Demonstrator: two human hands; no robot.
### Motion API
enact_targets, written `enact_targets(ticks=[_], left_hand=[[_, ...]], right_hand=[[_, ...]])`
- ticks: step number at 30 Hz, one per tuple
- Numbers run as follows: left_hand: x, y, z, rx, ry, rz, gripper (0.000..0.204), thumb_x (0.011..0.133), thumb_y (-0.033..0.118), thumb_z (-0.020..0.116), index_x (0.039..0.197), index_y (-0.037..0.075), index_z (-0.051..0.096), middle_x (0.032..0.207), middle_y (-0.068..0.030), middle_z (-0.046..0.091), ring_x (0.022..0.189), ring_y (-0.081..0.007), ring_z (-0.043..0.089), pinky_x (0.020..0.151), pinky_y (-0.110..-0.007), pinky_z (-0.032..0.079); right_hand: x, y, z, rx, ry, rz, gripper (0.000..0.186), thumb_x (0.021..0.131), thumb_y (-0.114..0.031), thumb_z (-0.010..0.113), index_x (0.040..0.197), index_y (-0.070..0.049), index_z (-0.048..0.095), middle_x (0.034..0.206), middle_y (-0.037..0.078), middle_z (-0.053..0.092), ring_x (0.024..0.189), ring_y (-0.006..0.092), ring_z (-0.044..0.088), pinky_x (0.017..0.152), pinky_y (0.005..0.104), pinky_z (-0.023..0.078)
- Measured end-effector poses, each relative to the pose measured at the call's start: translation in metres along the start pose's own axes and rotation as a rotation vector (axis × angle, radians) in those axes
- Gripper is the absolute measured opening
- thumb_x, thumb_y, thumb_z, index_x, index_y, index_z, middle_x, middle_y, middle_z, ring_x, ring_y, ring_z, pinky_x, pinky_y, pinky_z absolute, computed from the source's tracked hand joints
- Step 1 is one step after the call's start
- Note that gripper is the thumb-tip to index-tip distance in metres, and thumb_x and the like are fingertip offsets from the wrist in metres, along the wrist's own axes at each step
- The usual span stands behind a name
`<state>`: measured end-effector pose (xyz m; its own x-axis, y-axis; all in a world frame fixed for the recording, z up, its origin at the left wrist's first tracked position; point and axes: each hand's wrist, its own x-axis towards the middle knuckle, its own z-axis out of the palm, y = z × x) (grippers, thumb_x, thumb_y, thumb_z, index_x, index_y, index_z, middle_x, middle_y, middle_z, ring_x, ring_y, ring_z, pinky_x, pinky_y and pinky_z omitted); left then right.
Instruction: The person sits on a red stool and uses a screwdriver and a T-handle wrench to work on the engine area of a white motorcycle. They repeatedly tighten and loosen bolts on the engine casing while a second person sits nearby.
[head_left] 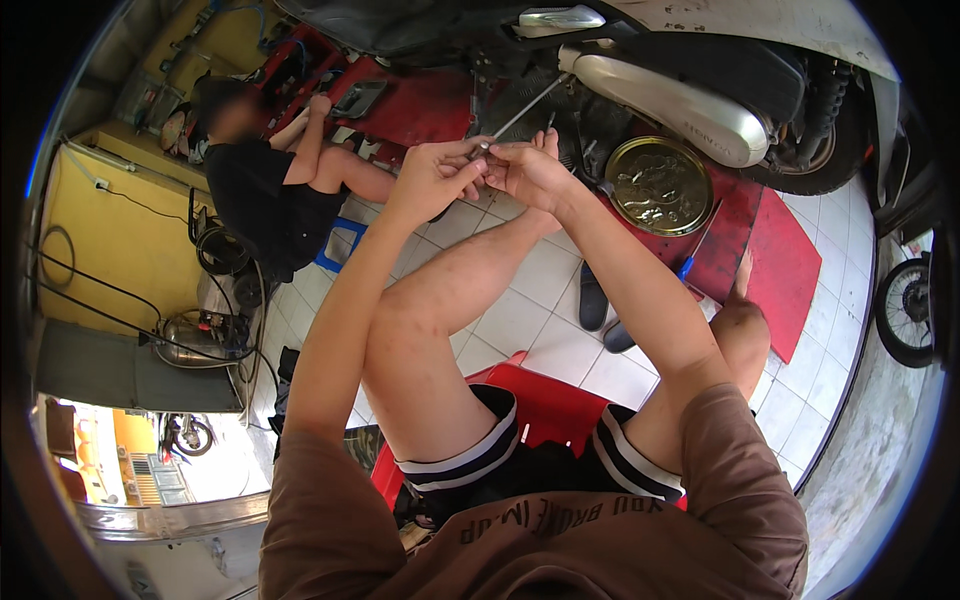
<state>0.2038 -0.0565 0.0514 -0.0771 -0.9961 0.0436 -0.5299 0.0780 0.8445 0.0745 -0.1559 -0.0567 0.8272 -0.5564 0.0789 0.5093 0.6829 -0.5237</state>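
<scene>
Out in front of me, my left hand (438,178) and my right hand (532,176) meet with their fingertips pinched together. Between them is a small shiny metal part (484,148), too small to name and partly covered by the fingers. A thin metal rod (530,108) runs from just above the fingertips up toward the scooter's silver engine cover (672,108); I cannot tell whether the fingers touch it. Right of my right hand lies a round gold-coloured tray (709,190) with several small parts in it.
A blue-handled screwdriver (686,266) rests on the red mat (775,270). Dark sandals (593,297) are on the tiles between my legs. On the left, another person (255,180) sits near a blue stool (341,245). The scooter's rear wheel (822,165) is at upper right.
</scene>
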Motion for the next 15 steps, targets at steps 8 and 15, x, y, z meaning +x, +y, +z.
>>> enact_targets(ticks=[8, 15], left_hand=[[-0.008, -0.022, 0.001, 0.184, -0.562, -0.269, 0.048, 0.092, 0.016, 0.056, 0.138, 0.012, 0.043, 0.078, -0.0035, 0.063, 0.060, -0.0087, 0.053, 0.056, -0.024, 0.045], [-0.004, -0.069, -0.020, 0.352, -0.413, -0.469, 0.052, 0.092, 0.023, 0.056, 0.139, 0.007, 0.039, 0.071, -0.0021, 0.060, 0.055, -0.0083, 0.049, 0.048, -0.023, 0.040]], right_hand=[[-0.009, -0.004, 0.001, -0.064, 0.094, 0.019, 0.016, 0.091, -0.016, 0.053, 0.097, -0.003, 0.059, 0.096, 0.007, 0.060, 0.091, 0.0179, 0.057, 0.075, 0.0303, 0.044], [0.002, 0.002, 0.004, -0.033, 0.132, 0.018, 0.012, 0.089, -0.016, 0.056, 0.093, -0.005, 0.059, 0.090, 0.006, 0.060, 0.088, 0.0177, 0.058, 0.073, 0.0299, 0.044]])
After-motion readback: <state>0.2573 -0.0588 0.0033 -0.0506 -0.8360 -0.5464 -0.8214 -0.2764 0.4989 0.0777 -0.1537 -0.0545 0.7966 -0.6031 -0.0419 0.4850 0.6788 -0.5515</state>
